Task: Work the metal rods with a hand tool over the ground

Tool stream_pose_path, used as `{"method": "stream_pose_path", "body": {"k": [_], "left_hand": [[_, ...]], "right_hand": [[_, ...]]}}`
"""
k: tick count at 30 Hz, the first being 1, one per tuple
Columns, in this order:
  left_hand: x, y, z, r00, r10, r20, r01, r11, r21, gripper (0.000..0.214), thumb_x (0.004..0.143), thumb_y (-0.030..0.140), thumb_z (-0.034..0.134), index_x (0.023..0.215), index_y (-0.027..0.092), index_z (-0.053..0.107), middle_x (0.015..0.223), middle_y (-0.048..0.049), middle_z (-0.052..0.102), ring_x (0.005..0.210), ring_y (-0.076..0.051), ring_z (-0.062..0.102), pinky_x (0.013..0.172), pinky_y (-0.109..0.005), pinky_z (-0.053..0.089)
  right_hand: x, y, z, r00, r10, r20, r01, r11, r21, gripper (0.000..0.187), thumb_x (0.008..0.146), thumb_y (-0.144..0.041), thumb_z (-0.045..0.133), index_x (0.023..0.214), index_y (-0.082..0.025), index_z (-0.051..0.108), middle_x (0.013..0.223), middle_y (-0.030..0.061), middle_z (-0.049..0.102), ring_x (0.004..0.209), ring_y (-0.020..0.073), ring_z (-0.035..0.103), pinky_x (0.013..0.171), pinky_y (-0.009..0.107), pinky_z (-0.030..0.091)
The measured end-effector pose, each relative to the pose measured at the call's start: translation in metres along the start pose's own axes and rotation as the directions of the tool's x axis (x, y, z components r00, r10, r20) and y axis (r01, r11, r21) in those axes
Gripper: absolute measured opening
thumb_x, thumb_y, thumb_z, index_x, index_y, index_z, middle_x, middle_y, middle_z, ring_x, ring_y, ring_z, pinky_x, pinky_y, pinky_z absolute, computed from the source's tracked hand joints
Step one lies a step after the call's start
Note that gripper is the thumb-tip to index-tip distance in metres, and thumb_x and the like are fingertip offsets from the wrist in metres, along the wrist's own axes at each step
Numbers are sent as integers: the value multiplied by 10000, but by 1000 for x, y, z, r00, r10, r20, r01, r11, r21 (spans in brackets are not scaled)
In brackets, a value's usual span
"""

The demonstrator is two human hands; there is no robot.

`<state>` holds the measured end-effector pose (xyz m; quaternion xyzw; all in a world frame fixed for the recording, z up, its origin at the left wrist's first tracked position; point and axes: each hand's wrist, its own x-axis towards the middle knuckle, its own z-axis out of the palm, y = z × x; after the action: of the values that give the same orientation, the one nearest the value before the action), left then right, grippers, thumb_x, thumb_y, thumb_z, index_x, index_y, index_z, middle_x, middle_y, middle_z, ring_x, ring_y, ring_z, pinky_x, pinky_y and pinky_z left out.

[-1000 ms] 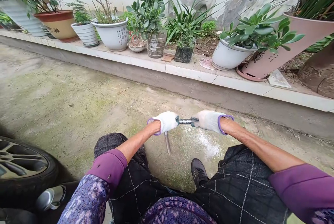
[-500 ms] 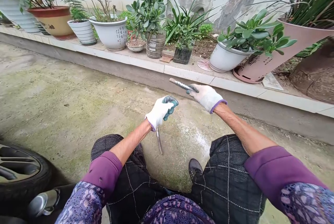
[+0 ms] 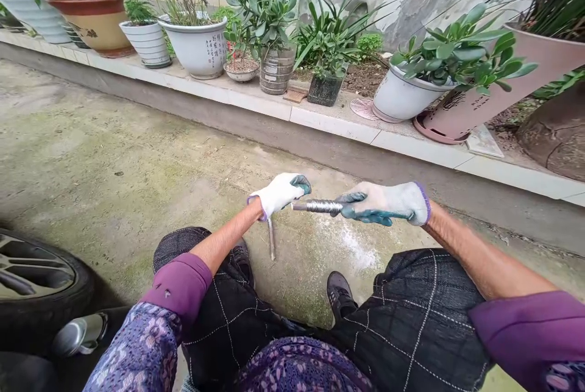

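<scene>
Both my hands wear white work gloves with dark green palms. My left hand (image 3: 280,192) is closed round a thin metal rod (image 3: 271,238) that hangs down from the fist toward the ground. My right hand (image 3: 384,204) pinches a short threaded metal bolt (image 3: 317,206) between thumb and fingers. The bolt lies level and its free end points at my left fist, just short of it. My knees in dark checked trousers and my black shoes (image 3: 339,293) are below the hands.
A raised tiled ledge (image 3: 320,127) along the wall carries several potted plants, among them a white pot (image 3: 199,49) and a tilted pink pot (image 3: 493,93). A car wheel (image 3: 31,282) and an exhaust pipe (image 3: 77,336) sit at the lower left. The ground is mossy concrete.
My right hand came away from the left with the bolt, rose toward the ledge, then dropped back level, its tip again close to my left fist. The left hand stayed closed on its rod.
</scene>
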<state>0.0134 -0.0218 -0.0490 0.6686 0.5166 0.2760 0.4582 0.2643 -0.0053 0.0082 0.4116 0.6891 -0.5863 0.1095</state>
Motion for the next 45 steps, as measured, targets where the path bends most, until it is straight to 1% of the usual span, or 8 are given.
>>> {"method": "stream_pose_path", "body": {"k": [7, 10, 19, 25, 28, 33, 39, 45], "left_hand": [[5, -3, 14, 1000, 18, 24, -24, 973, 231, 152, 745, 215, 506, 686, 153, 632, 566, 30, 497, 546, -107, 426, 551, -238, 363], [2, 0, 16, 1000, -22, -9, 23, 981, 192, 124, 753, 216, 521, 710, 159, 622, 559, 31, 505, 514, -99, 429, 510, -225, 345], [-2, 18, 6, 971, -188, -145, 139, 945, -295, 196, 821, 271, 554, 979, 187, 634, 559, 54, 489, 412, -73, 373, 376, -179, 283], [-11, 31, 6, 972, -189, -140, 126, 922, -366, 166, 820, 208, 558, 960, 167, 637, 553, 54, 489, 416, -61, 380, 367, -159, 270], [-10, 30, 3, 981, -158, -116, 102, 916, -388, 133, 829, 230, 556, 929, 171, 620, 549, 62, 469, 408, -53, 370, 365, -154, 258], [-6, 24, -7, 994, -69, -86, 37, 946, -321, 159, 811, 239, 539, 941, 184, 611, 568, 64, 463, 418, -52, 367, 373, -152, 271], [-8, 23, -14, 997, 20, -68, -22, 1000, -20, 204, 753, 202, 538, 902, 142, 664, 611, 24, 529, 472, -74, 413, 450, -194, 359], [-3, 8, -8, 979, 156, 128, -178, 967, 181, 213, 731, 176, 538, 845, 150, 715, 795, -14, 679, 704, -131, 564, 688, -231, 460]], "right_hand": [[16, 21, 10, 956, -60, -288, -94, 865, -493, 179, 798, -303, 598, 777, -162, 707, 609, 47, 602, 510, 128, 448, 481, 287, 323], [27, 19, 3, 905, -94, -415, -189, 784, -591, 204, 804, -301, 580, 882, -194, 735, 721, 63, 683, 593, 167, 535, 559, 303, 355], [48, 7, -22, 755, -224, -616, -278, 742, -610, 409, 889, -463, 455, 1147, -247, 689, 920, 65, 730, 769, 228, 636, 640, 303, 407], [49, -3, -28, 679, -217, -701, -157, 890, -427, 371, 848, -465, 539, 1074, -220, 702, 760, 30, 663, 616, 170, 571, 541, 269, 401], [41, -14, -25, 733, -51, -678, 6, 998, -68, 353, 811, -441, 601, 1042, -184, 677, 592, -29, 499, 425, 94, 394, 376, 228, 310], [21, -22, -16, 874, -70, -481, 223, 937, 268, 507, 695, -438, 759, 1098, -145, 664, 577, -48, 481, 391, 65, 375, 304, 198, 312], [0, -14, -3, 961, -132, -241, 190, 953, 238, 559, 700, -504, 751, 1107, -125, 691, 525, -65, 449, 361, 52, 322, 286, 198, 283], [4, 0, 4, 995, 40, -97, -59, 977, -205, 347, 759, -485, 669, 945, -197, 726, 555, -38, 506, 401, 78, 381, 347, 223, 280]]}}
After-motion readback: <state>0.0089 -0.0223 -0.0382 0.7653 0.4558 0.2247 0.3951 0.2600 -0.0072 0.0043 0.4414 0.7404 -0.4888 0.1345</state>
